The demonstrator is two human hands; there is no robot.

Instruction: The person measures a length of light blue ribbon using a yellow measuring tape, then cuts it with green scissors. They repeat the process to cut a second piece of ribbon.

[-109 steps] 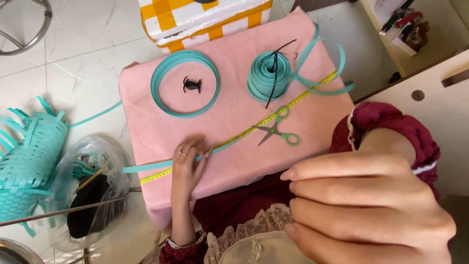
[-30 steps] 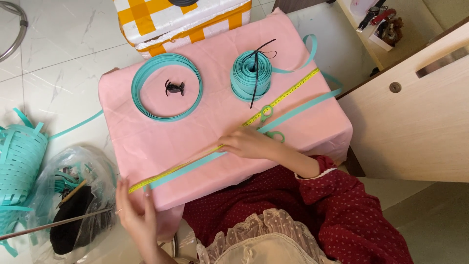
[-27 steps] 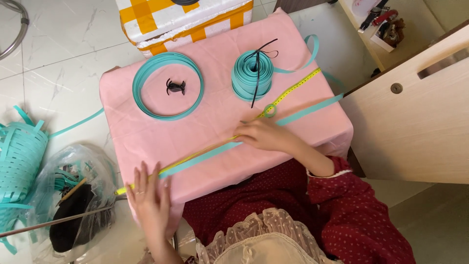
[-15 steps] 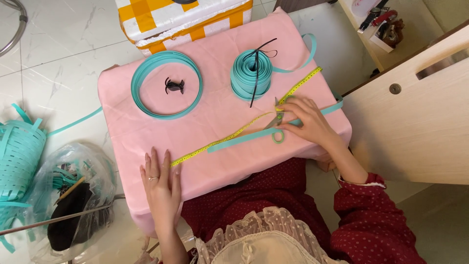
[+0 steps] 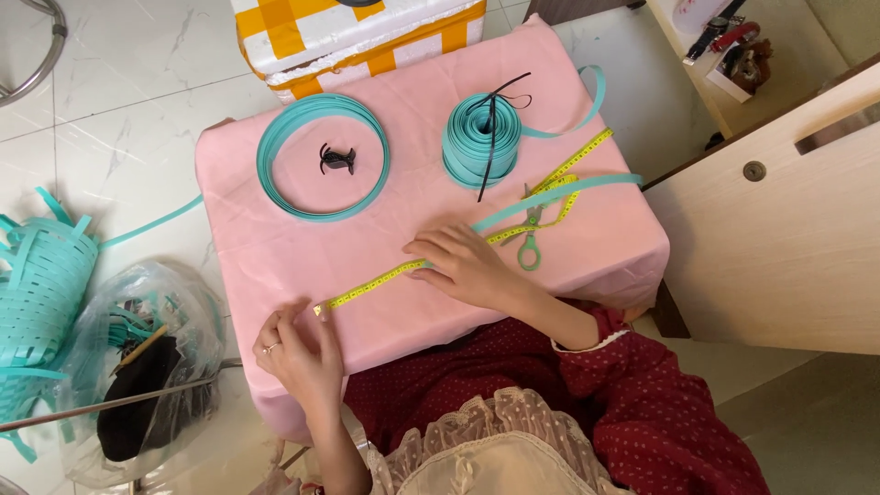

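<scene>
A yellow tape measure (image 5: pixel 385 280) lies stretched across the pink cloth-covered table (image 5: pixel 275 247). My left hand (image 5: pixel 298 353) pinches its near end at the table's front edge. My right hand (image 5: pixel 463 261) lies on the tape further along and presses it down with the fingertips. A loose teal strap strip (image 5: pixel 568 191) runs from just behind my right hand to the table's right side. Green-handled scissors (image 5: pixel 529 246) lie right of that hand.
A teal strap roll (image 5: pixel 477 137) tied with a black cord and a loose teal coil (image 5: pixel 323 158) around a black clip (image 5: pixel 336 158) sit further back. A half-woven teal basket (image 5: pixel 41 293) and a plastic bag (image 5: pixel 137 385) lie on the floor to the left. A wooden cabinet (image 5: pixel 788 220) stands on the right.
My right hand drew the teal strip rightward, then came back left onto the tape measure. My left hand moved to the tape's near end, and the tape now lies straighter.
</scene>
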